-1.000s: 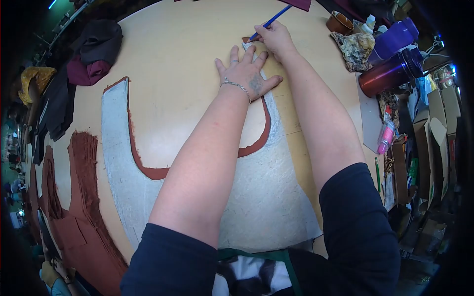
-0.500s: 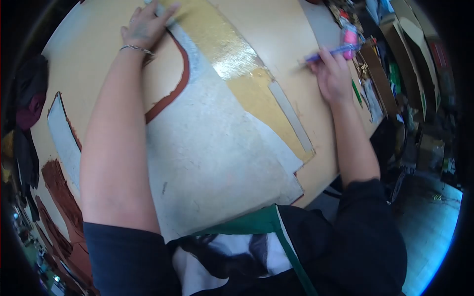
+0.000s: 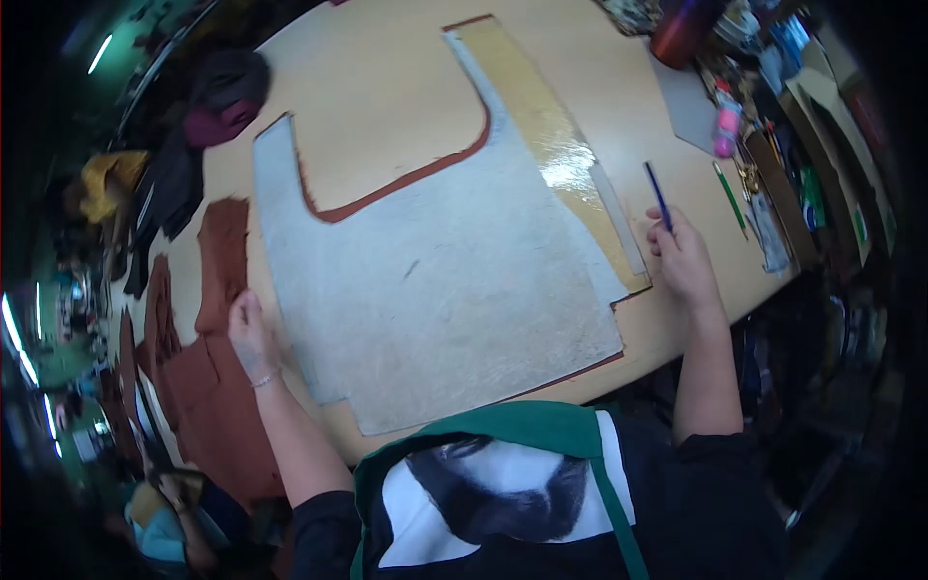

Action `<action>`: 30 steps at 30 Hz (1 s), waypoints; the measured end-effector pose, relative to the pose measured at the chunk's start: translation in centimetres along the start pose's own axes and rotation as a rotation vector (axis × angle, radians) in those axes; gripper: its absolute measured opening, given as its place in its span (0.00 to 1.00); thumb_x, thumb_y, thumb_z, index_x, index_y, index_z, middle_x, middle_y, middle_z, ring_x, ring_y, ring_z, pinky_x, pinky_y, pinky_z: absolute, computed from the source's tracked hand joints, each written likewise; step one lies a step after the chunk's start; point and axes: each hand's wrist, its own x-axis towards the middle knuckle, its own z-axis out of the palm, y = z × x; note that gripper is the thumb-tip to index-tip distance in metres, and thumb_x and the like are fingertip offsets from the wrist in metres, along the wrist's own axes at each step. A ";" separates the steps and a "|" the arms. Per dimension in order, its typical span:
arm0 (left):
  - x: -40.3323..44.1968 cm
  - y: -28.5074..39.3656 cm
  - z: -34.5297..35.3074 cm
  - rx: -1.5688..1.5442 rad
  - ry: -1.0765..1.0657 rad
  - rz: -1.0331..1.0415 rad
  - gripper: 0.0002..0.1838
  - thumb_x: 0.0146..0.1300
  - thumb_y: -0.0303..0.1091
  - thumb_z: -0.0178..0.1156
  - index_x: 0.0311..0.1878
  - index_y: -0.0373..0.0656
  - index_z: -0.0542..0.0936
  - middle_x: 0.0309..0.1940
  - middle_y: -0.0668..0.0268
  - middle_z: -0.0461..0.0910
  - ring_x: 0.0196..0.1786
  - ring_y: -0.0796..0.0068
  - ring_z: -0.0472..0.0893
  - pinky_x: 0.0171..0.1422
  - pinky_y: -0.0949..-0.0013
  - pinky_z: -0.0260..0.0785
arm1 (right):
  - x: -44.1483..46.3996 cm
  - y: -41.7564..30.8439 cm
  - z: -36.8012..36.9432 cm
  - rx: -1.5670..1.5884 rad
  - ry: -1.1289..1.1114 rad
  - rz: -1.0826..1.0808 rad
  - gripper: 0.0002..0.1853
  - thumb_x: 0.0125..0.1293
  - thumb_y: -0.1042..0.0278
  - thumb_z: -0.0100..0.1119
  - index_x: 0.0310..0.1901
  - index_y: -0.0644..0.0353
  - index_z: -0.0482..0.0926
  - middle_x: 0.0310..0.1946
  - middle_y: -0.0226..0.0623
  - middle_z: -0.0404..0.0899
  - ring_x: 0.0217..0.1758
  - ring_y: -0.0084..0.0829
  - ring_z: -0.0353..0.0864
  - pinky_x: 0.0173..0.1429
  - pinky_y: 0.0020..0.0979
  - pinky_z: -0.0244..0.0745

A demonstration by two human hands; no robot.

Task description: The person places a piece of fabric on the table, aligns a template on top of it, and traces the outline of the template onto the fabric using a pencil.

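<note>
A large pale grey pattern sheet lies on the table over reddish-brown fabric, which shows along the curved cut-out and the lower right edge. Beside its right side is a shiny yellow pattern piece with a narrow grey strip on it. My right hand, right of the strip, is closed around a blue pen that points up and away. My left hand is at the left edge of the grey sheet, beside the stacked brown fabric; its fingers are curled together, and whatever they pinch is too small to tell.
Stacked brown fabric pieces lie at the left, with dark cloth behind. On the right are a pink bottle, a green pencil, a dark tumbler and cardboard boxes. Another person is at the lower left.
My left hand has come off the far strip of the pattern and down to its left edge. My right hand, still holding the pen, has moved from the far end to the right side. The view has shifted.
</note>
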 end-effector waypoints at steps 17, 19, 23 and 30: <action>-9.0 2.1 -0.5 -0.166 -0.303 -0.003 0.23 0.58 0.39 0.57 0.49 0.35 0.61 0.39 0.63 0.72 0.43 0.78 0.70 0.48 0.76 0.61 | -2.2 -1.1 0.3 -0.233 -0.001 -0.185 0.20 0.49 0.62 0.63 0.41 0.66 0.74 0.29 0.40 0.74 0.33 0.30 0.72 0.40 0.28 0.67; -9.5 1.9 -0.7 -0.271 -0.366 -0.081 0.22 0.58 0.38 0.56 0.49 0.34 0.62 0.41 0.61 0.72 0.45 0.78 0.70 0.49 0.75 0.61 | -2.8 -0.7 -0.8 -0.545 0.019 -0.245 0.22 0.48 0.60 0.64 0.42 0.66 0.75 0.30 0.41 0.71 0.36 0.34 0.71 0.42 0.31 0.67; -9.3 0.3 -0.2 -0.287 -0.440 -0.151 0.22 0.58 0.36 0.56 0.50 0.33 0.62 0.43 0.58 0.72 0.47 0.76 0.71 0.51 0.73 0.62 | -3.7 -0.5 -0.7 -0.507 0.007 -0.221 0.24 0.47 0.58 0.65 0.42 0.66 0.75 0.31 0.42 0.68 0.38 0.39 0.68 0.44 0.34 0.65; -10.6 0.6 0.3 -0.250 -0.336 0.012 0.24 0.57 0.37 0.57 0.51 0.33 0.62 0.44 0.58 0.72 0.45 0.73 0.72 0.51 0.71 0.63 | -4.1 0.1 -0.5 -0.534 0.047 -0.304 0.24 0.47 0.59 0.64 0.42 0.66 0.75 0.31 0.44 0.68 0.38 0.40 0.69 0.44 0.35 0.66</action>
